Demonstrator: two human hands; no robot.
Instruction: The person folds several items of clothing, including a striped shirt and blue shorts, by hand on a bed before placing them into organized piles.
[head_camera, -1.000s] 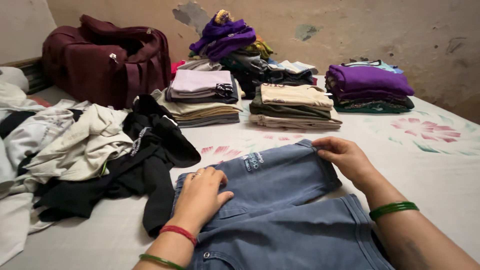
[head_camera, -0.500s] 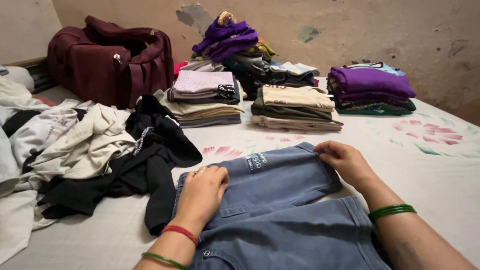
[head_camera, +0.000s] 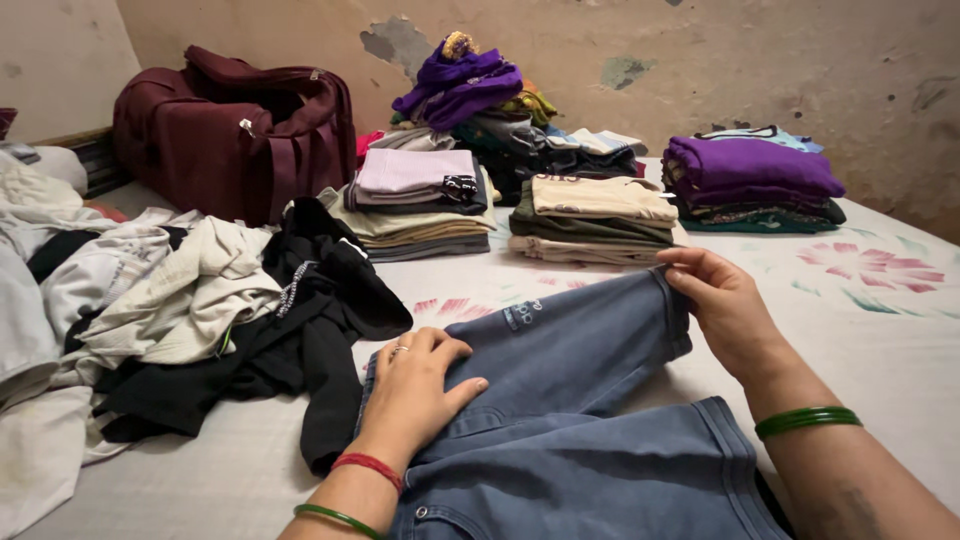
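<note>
Shorts (head_camera: 560, 420) of blue denim lie spread on the bed (head_camera: 880, 330) right in front of the person, waistband nearest, legs pointing toward the stacks. The left hand (head_camera: 415, 385) lies flat and open on the near leg, pinning the cloth and gripping nothing. The right hand (head_camera: 725, 305) has its grip closed on the hem of the far leg, which is raised off the sheet. By the look of it, the fold is in hand: one leg lifted, ready to go over the other. A next move would call for carrying that hem across to the left hand, edges matched, while the flat palm holds the rest in place. Loose clothes (head_camera: 180, 300) lie heaped to the left, folded piles (head_camera: 595, 215) behind, and a maroon bag (head_camera: 235, 130) stands by the wall.
</note>
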